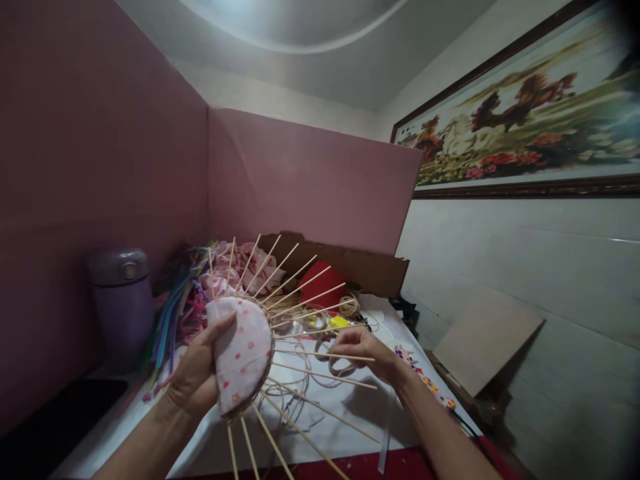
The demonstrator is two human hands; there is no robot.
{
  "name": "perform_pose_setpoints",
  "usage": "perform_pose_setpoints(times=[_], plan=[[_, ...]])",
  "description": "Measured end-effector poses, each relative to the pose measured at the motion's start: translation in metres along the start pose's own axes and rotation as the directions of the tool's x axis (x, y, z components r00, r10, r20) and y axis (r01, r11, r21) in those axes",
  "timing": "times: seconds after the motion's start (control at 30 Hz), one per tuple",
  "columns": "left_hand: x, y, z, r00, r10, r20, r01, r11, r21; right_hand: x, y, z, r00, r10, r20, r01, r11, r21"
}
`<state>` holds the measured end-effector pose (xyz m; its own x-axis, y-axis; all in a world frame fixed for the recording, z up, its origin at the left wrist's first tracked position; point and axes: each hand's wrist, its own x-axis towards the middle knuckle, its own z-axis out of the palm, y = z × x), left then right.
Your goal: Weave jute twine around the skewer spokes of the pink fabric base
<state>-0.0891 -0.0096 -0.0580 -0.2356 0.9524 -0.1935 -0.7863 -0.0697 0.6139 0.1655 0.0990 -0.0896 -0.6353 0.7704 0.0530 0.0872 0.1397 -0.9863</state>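
Observation:
My left hand [200, 367] grips the straight edge of a half-round woven base [245, 357], its thumb lying on the front. White cloth with small red prints covers the base, and thin wooden sticks fan out from its curved rim. Beyond the right-hand sticks, my right hand [363, 347] has its fingers curled at the grey loop handles of a pair of scissors [343, 367]; the blades cannot be made out. Loose thin cord [287, 403] lies on the white tabletop under the sticks.
A lilac lidded tumbler [123, 307] stands at left, near colourful strips [173, 320] and crumpled pink cloth [255, 260]. Behind are a red piece [323, 280], a cord coil [349, 305], a yellow item [340, 322] and a cardboard edge [380, 270]. A clear strip [385, 440] lies in front.

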Motion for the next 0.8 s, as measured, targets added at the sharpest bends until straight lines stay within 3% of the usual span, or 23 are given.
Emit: perform_pose_setpoints(times=[0.13,0.23,0.37,0.57,0.7,0.8], plan=[[-0.003,0.000,0.000,0.998,-0.032,0.057,0.035,0.998,-0.049,0.002,0.003,0.027,0.984,0.087,0.156,-0.053,0.976,-0.210],[-0.006,0.001,0.001,0.996,-0.035,0.082,0.040,0.997,-0.060,0.001,0.004,0.047,0.965,0.181,0.190,-0.103,0.928,-0.359],[-0.011,0.000,0.005,0.993,-0.063,0.101,0.069,0.996,-0.062,-0.007,-0.001,0.063,0.951,0.223,0.214,-0.113,0.895,-0.432],[-0.014,-0.002,0.007,0.993,-0.074,0.089,0.083,0.991,-0.105,-0.016,-0.013,0.074,0.958,0.207,0.199,-0.063,0.827,-0.559],[-0.013,-0.003,0.008,0.994,-0.054,0.091,0.064,0.991,-0.115,-0.015,-0.012,0.076,0.954,0.200,0.223,-0.039,0.820,-0.571],[-0.012,-0.004,0.009,0.995,-0.050,0.088,0.061,0.991,-0.121,-0.014,-0.009,0.074,0.965,0.199,0.170,-0.072,0.826,-0.559]])
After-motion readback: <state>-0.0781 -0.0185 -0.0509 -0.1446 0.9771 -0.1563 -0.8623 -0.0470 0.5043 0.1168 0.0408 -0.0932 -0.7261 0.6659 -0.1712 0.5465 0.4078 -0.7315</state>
